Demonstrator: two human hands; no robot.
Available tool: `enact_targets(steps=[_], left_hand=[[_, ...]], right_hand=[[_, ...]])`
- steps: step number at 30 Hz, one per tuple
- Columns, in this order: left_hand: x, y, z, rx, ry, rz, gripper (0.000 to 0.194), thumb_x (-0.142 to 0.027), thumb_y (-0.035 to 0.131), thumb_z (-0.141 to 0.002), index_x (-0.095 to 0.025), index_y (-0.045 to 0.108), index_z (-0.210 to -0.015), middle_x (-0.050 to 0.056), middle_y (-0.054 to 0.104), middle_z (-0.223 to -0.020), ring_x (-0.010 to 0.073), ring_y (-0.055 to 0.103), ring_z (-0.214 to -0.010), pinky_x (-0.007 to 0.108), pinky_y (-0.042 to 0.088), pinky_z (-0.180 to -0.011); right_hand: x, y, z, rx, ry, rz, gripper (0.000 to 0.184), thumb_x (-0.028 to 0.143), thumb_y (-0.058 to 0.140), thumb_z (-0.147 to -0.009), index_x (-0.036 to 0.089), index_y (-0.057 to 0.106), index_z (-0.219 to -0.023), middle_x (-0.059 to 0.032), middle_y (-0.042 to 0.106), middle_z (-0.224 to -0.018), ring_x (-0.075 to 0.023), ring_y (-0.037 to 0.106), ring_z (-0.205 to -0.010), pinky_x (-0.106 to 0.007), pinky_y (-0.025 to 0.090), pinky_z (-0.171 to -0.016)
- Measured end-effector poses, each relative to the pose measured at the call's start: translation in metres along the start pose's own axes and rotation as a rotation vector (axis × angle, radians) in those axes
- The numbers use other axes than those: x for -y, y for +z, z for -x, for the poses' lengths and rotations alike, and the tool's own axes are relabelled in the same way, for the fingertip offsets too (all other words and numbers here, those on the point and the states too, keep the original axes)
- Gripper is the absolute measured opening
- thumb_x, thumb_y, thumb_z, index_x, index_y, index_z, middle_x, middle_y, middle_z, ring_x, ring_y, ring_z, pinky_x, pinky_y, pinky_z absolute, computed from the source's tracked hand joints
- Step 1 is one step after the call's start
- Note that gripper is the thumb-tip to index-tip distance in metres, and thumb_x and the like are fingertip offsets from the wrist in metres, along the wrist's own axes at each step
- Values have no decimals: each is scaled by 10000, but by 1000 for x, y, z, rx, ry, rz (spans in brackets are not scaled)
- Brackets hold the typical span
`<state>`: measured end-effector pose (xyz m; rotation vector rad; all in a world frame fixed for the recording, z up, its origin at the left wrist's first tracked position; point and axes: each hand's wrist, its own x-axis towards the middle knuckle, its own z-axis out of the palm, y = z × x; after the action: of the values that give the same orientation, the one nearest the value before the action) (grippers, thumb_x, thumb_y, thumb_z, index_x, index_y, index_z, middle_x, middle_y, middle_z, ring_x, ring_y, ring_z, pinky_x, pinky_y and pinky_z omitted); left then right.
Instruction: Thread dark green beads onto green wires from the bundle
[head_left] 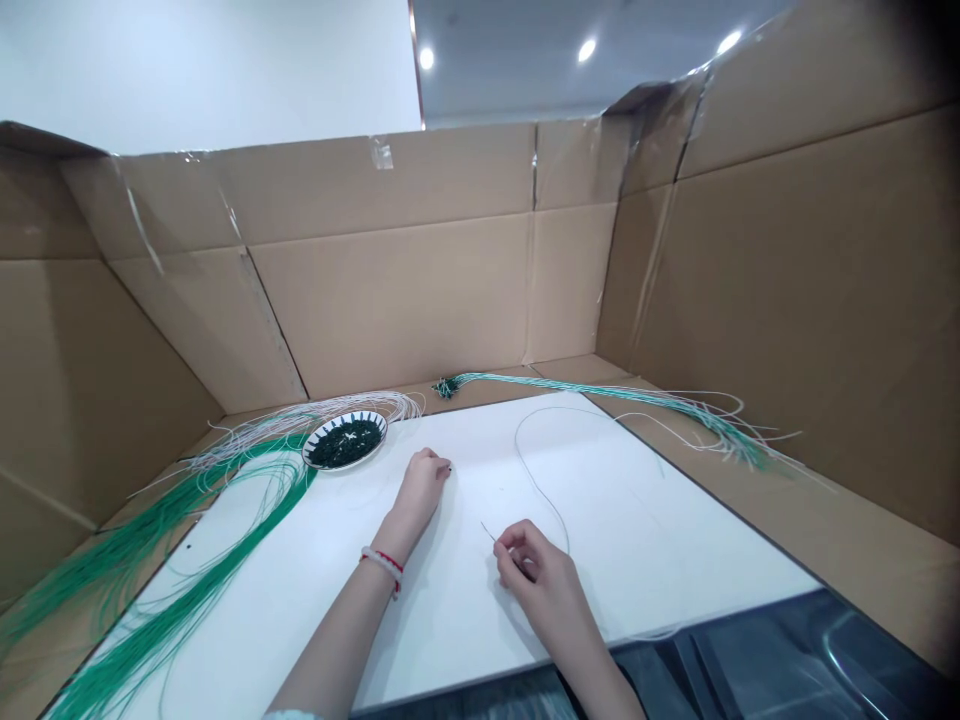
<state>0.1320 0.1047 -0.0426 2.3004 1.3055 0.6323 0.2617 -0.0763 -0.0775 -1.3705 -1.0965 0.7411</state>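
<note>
Cardboard walls (390, 300) around a white board (637, 530), green wire bundles (187, 570), patterned plate (367, 421)

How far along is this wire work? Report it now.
Looks done: the gathered green-and-white wire bundle, dark-tipped. In hand: the right hand pinches a thin pale wire. Still left: loose long green wires and a white plate of dark green bits.

Green wires (176, 560); white plate (319, 450), black-striped rim pattern.

Left hand (424, 490) curled, right hand (529, 570) pinching
</note>
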Motion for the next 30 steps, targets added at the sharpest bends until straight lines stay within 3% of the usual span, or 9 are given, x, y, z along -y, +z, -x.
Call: enact_targets(steps=[6,11,16,22,27,30], left_hand=[[9,4,-7,3,17,30,282,-313,666,-997,-186,664,-1248,104,682,-1288,263,694,-1074,481,596,-912],[0,-2,2,21,-19,163,278,-316,667,-996,-184,667,-1240,102,686,-1275,260,697,-1062,475,598,-903],[-12,-24,55,93,-81,427,191,-328,685,-982,-150,712,-1048,54,740,-1061,228,719,-924,425,602,-836],[-19,-51,128,65,-246,830,156,-324,772,-822,-175,777,-867,18,730,-755,186,648,-725,321,513,-749],[-16,-59,146,48,-347,1081,197,-356,866,-725,-186,802,-802,-10,659,-662,148,573,-680,260,438,-687],[-13,-61,147,38,-380,1189,250,-397,924,-670,-192,818,-765,-5,667,-689,134,562,-672,248,440,-688]], right_hand=[[-3,0,0,8,12,-29,276,444,682,-917,206,579,-825,66,486,-663,-140,523,-597,-303,515,-627],[0,-4,-1,-5,5,-79,337,503,712,-910,185,621,-844,53,570,-677,-143,595,-610,-317,534,-648],[3,-8,-5,-31,35,-170,451,601,750,-820,166,717,-930,-15,687,-770,-166,652,-616,-336,580,-638],[28,11,4,23,33,-209,335,522,762,-830,188,741,-810,-15,677,-728,-142,547,-564,-266,489,-518],[55,33,13,110,-9,-219,196,399,743,-882,215,765,-818,-15,674,-784,-171,612,-733,-250,495,-622],[65,42,14,153,-9,-237,164,353,720,-911,225,758,-816,5,659,-760,-137,598,-647,-233,490,-591]])
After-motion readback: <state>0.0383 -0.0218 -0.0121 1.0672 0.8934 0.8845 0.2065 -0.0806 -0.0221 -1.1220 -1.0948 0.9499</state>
